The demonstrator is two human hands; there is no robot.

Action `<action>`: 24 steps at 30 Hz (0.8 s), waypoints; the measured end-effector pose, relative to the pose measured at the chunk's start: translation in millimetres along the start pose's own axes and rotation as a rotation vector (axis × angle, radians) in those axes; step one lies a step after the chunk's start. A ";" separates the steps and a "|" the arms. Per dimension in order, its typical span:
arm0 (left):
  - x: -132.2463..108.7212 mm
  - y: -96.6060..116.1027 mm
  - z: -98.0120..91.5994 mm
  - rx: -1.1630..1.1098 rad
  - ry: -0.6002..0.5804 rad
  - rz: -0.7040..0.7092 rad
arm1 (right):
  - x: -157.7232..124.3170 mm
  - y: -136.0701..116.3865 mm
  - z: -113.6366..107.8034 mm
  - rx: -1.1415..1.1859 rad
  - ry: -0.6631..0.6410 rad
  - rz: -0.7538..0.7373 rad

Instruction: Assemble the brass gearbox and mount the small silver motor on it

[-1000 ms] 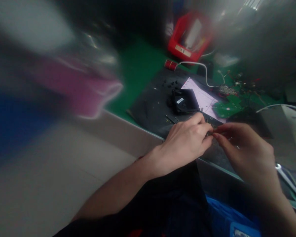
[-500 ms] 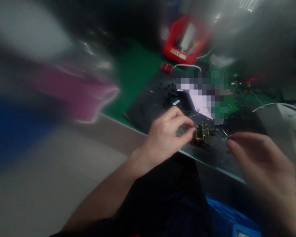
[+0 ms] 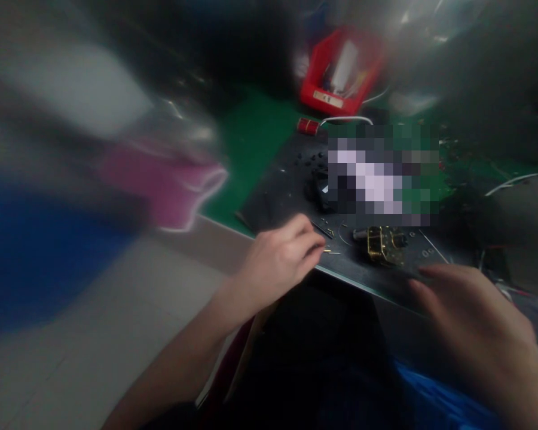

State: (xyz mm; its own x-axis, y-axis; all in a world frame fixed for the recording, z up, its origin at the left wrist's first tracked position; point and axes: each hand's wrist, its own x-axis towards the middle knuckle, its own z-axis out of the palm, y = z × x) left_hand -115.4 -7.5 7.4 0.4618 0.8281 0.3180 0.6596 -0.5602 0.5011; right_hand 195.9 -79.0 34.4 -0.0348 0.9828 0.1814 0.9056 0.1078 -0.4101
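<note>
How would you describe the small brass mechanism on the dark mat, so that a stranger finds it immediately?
Start at the red bin at the back of the green bench, then come down the dark mat toward its near edge. The brass mechanism sits there between the two hands, the only shiny gold, boxy part among tiny loose pins.

The person's left hand [image 3: 280,257] is bare, with no glove, ring or watch on it, and the forearm behind it is also uncovered down to the near edge of the view. No sleeve shows on this arm. The right hand [image 3: 475,325] is bare too, without any jewellery, and appears blurred at the near right side. Its fingers [image 3: 424,286] have short, plain nails. Between the two arms, near the bottom, the person wears dark, almost black clothing. To the right of it there is a bright blue fabric part, whose exact shape I cannot tell.
</note>
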 end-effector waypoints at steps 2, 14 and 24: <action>2.0 7.3 6.2 0.015 -0.025 0.015 | 7.1 -1.5 -0.1 -0.071 0.004 -0.081; 11.0 19.2 17.2 0.130 0.020 -0.047 | 93.2 -10.2 -6.1 -0.212 -0.224 -0.571; 19.5 55.1 46.5 -0.236 0.024 -0.186 | 107.5 0.9 -7.6 -0.019 -0.366 -0.436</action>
State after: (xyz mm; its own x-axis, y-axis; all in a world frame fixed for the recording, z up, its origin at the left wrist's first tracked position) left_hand -42.5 -23.3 3.8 0.3300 0.9178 0.2206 0.5744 -0.3807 0.7246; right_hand 196.3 25.5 60.4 -0.5485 0.8361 0.0070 0.7819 0.5159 -0.3499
